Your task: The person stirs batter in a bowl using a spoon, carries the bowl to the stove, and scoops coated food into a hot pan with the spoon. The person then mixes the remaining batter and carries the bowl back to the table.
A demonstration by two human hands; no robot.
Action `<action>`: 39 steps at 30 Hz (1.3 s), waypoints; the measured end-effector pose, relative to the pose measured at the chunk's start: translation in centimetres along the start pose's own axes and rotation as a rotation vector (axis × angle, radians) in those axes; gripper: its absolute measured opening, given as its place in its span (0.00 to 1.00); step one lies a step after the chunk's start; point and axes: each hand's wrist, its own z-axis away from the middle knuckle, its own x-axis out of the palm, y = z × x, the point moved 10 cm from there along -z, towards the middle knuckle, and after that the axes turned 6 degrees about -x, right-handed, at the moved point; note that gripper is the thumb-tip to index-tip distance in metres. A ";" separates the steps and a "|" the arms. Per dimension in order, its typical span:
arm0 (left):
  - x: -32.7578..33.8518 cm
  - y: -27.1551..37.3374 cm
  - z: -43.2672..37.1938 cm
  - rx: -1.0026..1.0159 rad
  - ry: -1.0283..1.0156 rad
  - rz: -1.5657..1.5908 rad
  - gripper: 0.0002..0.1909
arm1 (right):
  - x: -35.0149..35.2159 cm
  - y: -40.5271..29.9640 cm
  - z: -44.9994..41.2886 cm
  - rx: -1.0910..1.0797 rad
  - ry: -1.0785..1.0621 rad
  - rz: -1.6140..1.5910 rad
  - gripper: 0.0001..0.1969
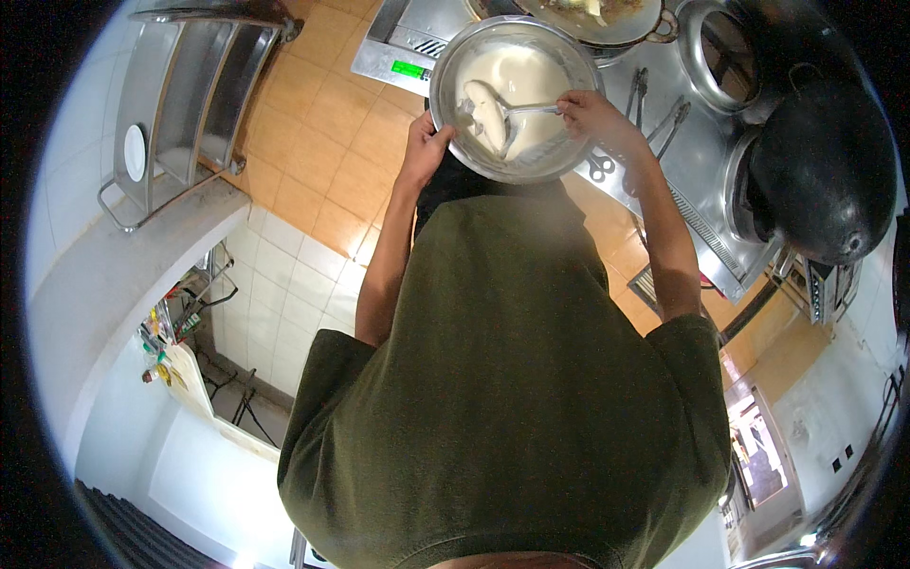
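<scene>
A round metal bowl (455,158) with creamy pale batter (530,67) is in front of me at the top of the view. My left hand (426,146) grips its rim on the left, thumb over the edge. My right hand (590,119) pinches the handle of a metal spoon (533,109) over the right part of the bowl. The spoon's head lies in the batter at the left, against a long, batter-coated piece of food (485,117). What that piece is under the coating cannot be told.
Just beyond the bowl, a wide pan (625,21) holds oil and some pale food. On the steel stove top stand a burner ring (725,60) and a large black wok (825,163); tongs (672,121) and scissors (601,168) lie there. A metal rack (167,92) with a white plate (134,153) is at left.
</scene>
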 end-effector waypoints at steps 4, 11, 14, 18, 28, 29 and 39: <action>-0.1 -0.3 0.1 0.013 0.000 0.035 0.11 | -2.5 -1.8 2.0 0.048 0.122 0.008 0.12; -0.1 0.1 -0.2 0.004 0.019 0.046 0.12 | -7.0 -4.7 4.7 0.050 0.143 0.068 0.12; -0.1 0.2 -0.4 0.010 0.004 0.028 0.13 | -11.3 -5.4 5.7 0.053 0.245 0.086 0.11; -0.2 0.4 -0.1 0.014 0.025 0.068 0.16 | -15.3 -9.1 5.8 0.000 0.290 0.094 0.11; 0.2 1.6 0.7 0.028 0.057 -0.004 0.16 | -29.5 -10.4 -2.3 0.073 0.575 0.350 0.11; 0.5 1.9 0.5 0.024 0.058 -0.009 0.16 | -31.2 -10.5 -2.7 0.119 0.670 0.491 0.10; -0.3 -0.4 -0.1 -0.014 0.054 0.030 0.17 | -29.9 -14.4 -8.2 0.084 0.740 1.122 0.11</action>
